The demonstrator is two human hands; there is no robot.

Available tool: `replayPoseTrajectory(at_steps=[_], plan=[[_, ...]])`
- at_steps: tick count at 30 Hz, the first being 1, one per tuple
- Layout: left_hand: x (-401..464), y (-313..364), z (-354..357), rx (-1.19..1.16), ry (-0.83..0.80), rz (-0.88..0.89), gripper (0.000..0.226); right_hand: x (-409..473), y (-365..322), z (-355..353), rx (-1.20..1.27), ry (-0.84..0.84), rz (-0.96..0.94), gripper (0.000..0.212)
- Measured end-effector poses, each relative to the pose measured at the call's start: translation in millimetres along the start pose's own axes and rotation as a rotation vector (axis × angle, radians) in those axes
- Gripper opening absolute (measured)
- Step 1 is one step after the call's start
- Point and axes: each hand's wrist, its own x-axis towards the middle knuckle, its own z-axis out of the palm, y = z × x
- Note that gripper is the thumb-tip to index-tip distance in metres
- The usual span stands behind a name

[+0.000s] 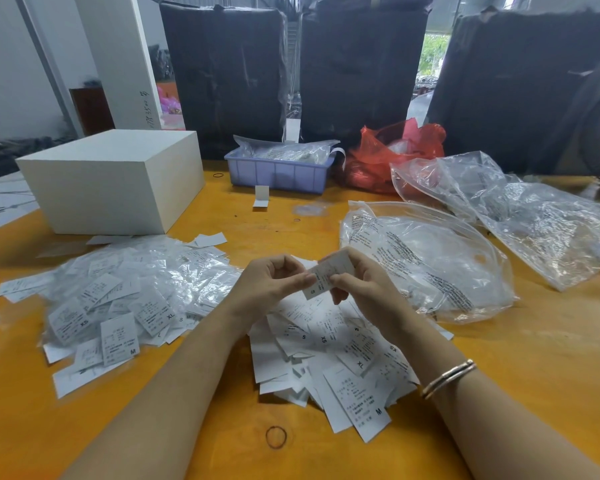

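Observation:
Both hands meet over the middle of the orange table (pixel 499 344). My left hand (pixel 269 284) and my right hand (pixel 364 284) pinch the same white size label (pixel 323 277), which is printed with an "S", a little above the table. Under the hands lies a loose heap of bare white labels (pixel 329 358) marked S, XS, XL and M. To the left spreads a pile of labels sealed in small clear bags (pixel 118 299).
A white box (pixel 115 181) stands at the back left. A lilac plastic tray (pixel 278 173) of bagged items and a red plastic bag (pixel 392 154) sit behind. Large clear zip bags (pixel 426 258) lie at the right. A rubber band (pixel 276 437) rests near the front. Black wrapped bales (pixel 361 71) line the back.

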Motion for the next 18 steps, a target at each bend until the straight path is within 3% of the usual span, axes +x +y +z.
replayPoseTrajectory(at_steps=[3,8,14,16,18], plan=[[-1,-1,1,0.022,-0.021,0.004,0.026,-1,1,8,-0.083,-0.074,0.016,0.025],[2,-2,0,0.001,0.122,0.04,0.02,-1,0,13,-0.361,-0.002,-0.003,0.048],[1,-3,0,-0.012,0.102,0.061,0.02,-6,3,25,-0.645,-0.2,-0.035,0.067],[2,-2,-2,0.002,0.149,0.05,0.018,-2,3,17,-0.727,-0.093,-0.115,0.065],[3,-1,-6,-0.001,0.238,0.033,0.012,4,4,1,-0.723,0.223,-0.195,0.055]])
